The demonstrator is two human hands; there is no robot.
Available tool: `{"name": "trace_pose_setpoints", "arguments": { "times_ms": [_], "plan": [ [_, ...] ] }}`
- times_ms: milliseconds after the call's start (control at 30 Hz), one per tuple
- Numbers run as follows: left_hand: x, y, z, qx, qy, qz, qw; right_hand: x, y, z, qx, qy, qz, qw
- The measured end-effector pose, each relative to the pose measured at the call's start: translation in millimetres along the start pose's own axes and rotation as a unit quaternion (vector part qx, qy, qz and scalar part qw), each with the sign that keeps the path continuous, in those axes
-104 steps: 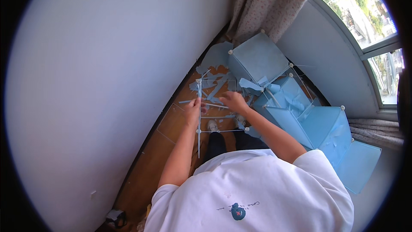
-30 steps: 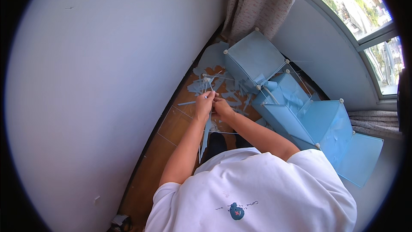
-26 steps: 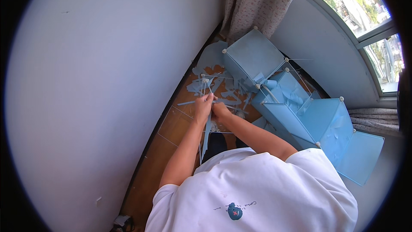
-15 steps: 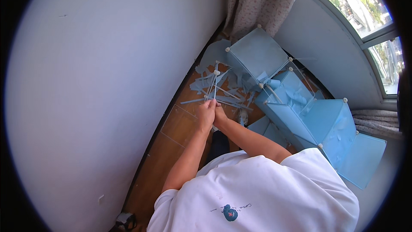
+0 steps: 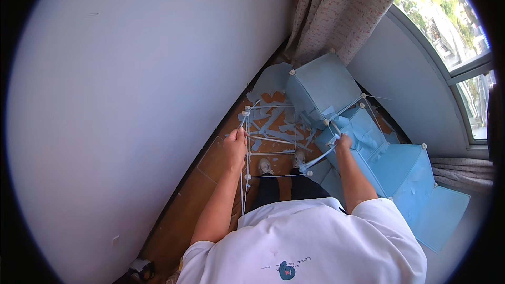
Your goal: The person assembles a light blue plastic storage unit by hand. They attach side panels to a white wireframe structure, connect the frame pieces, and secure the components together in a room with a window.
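Note:
My left hand [image 5: 235, 148] is closed around a thin side of a white wire frame [image 5: 279, 175] with round white connectors [image 5: 246, 112] at its corners. The frame hangs in front of my legs, its wires crossing over the floor. Out to the right, my right hand [image 5: 344, 142] is closed on a torn pale-blue plastic strip [image 5: 318, 159]. The strip slants down and left to a frayed end near a lower corner of the frame. Behind that hand stands a blue panelled cube shelf [image 5: 397, 147] with ripped plastic on it.
Torn blue plastic scraps [image 5: 273, 121] litter the wooden floor [image 5: 202, 184]. A white wall [image 5: 131, 100] borders the left, a patterned curtain [image 5: 347, 10] hangs at the far corner, and a window [image 5: 442, 21] is at the right. A dark object [image 5: 141, 269] lies at lower left.
My hands, together before, have moved apart: the left to the left with the wire frame, the right to the right with a blue strip. The frame now shows spread out between them.

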State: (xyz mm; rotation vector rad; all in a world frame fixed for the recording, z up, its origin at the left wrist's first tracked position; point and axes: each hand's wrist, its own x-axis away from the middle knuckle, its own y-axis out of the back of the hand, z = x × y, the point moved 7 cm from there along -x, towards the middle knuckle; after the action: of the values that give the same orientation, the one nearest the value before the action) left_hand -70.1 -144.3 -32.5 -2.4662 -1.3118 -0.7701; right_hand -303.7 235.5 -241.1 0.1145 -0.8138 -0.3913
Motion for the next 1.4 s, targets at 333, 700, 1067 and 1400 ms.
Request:
{"name": "trace_pose_setpoints", "arguments": {
  "times_ms": [333, 700, 1067, 1400],
  "plan": [
    [26.0, 3.9, -5.1, -0.048, 0.032, 0.014, 0.998, 72.4, -80.7, 56.4, 0.350, 0.359, 0.145, 0.853],
    [107.4, 22.5, -48.2, -0.208, -0.186, 0.017, 0.960, 323.8, -195.7, 45.6, 0.432, 0.729, 0.343, 0.406],
    [132.6, 26.3, -55.3, -0.209, -0.295, -0.018, 0.932, 314.1, -203.3, 18.7, 0.500, 0.628, 0.381, 0.458],
    [118.1, 30.4, -49.0, -0.366, -0.227, -0.016, 0.902, 335.7, -182.5, 6.0, 0.501, 0.566, 0.380, 0.533]
  ]
}}
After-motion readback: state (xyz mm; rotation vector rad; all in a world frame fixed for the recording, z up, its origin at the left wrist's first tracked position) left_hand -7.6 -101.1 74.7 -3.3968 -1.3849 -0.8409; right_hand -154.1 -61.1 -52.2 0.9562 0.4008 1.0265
